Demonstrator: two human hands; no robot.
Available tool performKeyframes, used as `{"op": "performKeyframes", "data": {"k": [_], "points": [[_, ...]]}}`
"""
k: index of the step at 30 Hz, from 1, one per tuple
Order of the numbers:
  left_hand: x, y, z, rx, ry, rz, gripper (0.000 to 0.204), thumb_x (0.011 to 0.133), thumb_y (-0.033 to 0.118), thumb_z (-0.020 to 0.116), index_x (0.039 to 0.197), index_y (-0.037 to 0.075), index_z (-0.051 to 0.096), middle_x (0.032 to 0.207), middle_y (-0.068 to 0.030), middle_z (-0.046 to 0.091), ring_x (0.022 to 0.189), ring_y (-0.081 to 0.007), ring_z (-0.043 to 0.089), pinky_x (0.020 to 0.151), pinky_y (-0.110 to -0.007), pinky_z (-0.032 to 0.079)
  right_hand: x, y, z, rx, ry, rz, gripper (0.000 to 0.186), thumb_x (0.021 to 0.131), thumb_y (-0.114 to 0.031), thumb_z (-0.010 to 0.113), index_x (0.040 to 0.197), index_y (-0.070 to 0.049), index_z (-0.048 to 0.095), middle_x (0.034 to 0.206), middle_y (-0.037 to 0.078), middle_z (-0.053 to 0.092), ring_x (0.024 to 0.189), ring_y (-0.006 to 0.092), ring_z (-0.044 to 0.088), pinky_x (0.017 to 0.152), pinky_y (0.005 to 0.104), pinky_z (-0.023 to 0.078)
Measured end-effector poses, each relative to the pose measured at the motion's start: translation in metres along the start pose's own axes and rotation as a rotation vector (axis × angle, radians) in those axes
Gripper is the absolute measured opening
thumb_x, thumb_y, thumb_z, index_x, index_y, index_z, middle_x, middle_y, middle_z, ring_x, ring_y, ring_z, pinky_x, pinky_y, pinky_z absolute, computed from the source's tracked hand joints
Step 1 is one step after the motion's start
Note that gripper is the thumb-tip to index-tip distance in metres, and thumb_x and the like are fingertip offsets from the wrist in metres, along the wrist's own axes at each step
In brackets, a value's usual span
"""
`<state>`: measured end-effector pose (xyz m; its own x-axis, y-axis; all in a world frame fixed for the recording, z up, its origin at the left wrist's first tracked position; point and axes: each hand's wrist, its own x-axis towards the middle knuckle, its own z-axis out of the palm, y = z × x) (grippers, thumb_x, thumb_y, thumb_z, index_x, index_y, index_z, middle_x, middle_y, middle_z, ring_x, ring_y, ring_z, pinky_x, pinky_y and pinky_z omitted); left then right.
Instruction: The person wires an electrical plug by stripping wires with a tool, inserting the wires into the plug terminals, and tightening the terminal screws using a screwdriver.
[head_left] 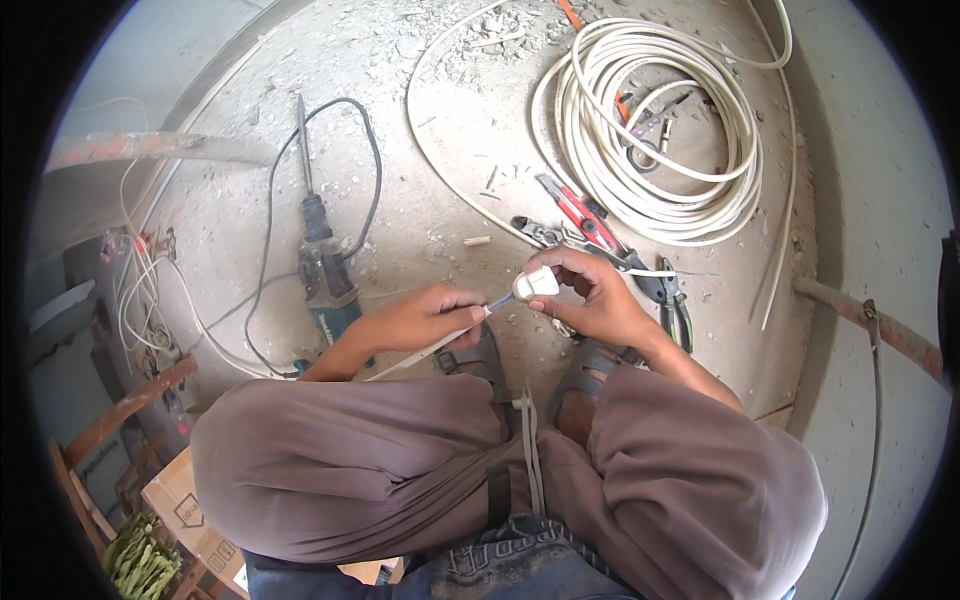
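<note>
In the head view my left hand point(430, 325) grips a white cable point(408, 365) close to its stripped end, where a blue wire point(500, 300) leads toward a white plastic fitting point(535, 283). My right hand point(595, 305) holds that fitting between thumb and fingers. Just beyond my right hand lie pliers and cutters point(672, 310) and a red utility knife point(580, 213). A dark power tool point(328, 285) with a long chisel bit lies to the left of my hands, its cord looped beside it.
A big coil of white cable point(705, 215) lies at upper right among rubble point(470, 40). Walls point(875, 150) with poles point(840, 300) flank both sides. At left are tangled wires point(140, 300), a wooden piece point(130, 400), a cardboard box point(180, 500) and green leaves point(140, 560). My bent knees are below.
</note>
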<state>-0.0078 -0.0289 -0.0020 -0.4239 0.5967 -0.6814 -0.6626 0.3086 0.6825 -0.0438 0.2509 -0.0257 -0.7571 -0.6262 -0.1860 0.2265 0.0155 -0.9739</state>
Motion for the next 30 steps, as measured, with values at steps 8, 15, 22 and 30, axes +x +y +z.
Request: {"op": "performKeyframes", "data": {"k": [8, 15, 22, 30], "points": [[-0.014, -0.013, 0.015, -0.163, -0.102, -0.06, 0.045, 0.108, 0.04, 0.047, 0.13, 0.004, 0.062, 0.075, 0.0054, 0.042, 0.065, -0.0063, 0.039, 0.059, -0.024, 0.034, 0.001, 0.0, -0.002, -0.08, -0.225, -0.004, 0.04, 0.085, 0.003, 0.076, 0.122, -0.006, 0.065, 0.123, 0.005, 0.063, 0.116, 0.016, 0.06, 0.095, 0.0303, 0.051], [-0.025, 0.015, 0.02, -0.184, -0.098, -0.181, 0.042, 0.108, 0.038, 0.047, 0.13, 0.005, 0.062, 0.076, 0.0049, 0.043, 0.072, -0.0058, 0.04, 0.064, -0.023, 0.035, 0.007, -0.003, 0.008, -0.065, -0.283, -0.018, 0.034, 0.088, 0.0, 0.074, 0.12, -0.005, 0.064, 0.108, 0.005, 0.069, 0.099, 0.0142, 0.066, 0.089, 0.0305, 0.052], [-0.009, -0.002, 0.034, 0.196, 0.036, 0.099, 0.034, 0.107, 0.03, 0.048, 0.12, 0.003, 0.064, 0.081, -0.0083, 0.059, 0.076, -0.0192, 0.054, 0.072, -0.035, 0.045, -0.001, 0.019, 0.005, 0.302, -0.352, 0.372, 0.027, 0.095, -0.008, 0.071, 0.118, 0.0, 0.062, 0.106, 0.007, 0.071, 0.101, 0.0125, 0.067, 0.089, 0.0304, 0.055], [-0.015, -0.017, 0.044, 0.373, 0.115, 0.138, 0.03, 0.105, 0.024, 0.047, 0.116, 0.004, 0.066, 0.092, -0.019, 0.065, 0.086, -0.0368, 0.059, 0.08, -0.043, 0.046, -0.018, 0.011, 0.021, 0.037, -0.273, 0.148, 0.034, 0.091, -0.014, 0.077, 0.119, -0.002, 0.062, 0.108, 0.012, 0.07, 0.099, 0.0201, 0.068, 0.086, 0.0337, 0.055]]}}
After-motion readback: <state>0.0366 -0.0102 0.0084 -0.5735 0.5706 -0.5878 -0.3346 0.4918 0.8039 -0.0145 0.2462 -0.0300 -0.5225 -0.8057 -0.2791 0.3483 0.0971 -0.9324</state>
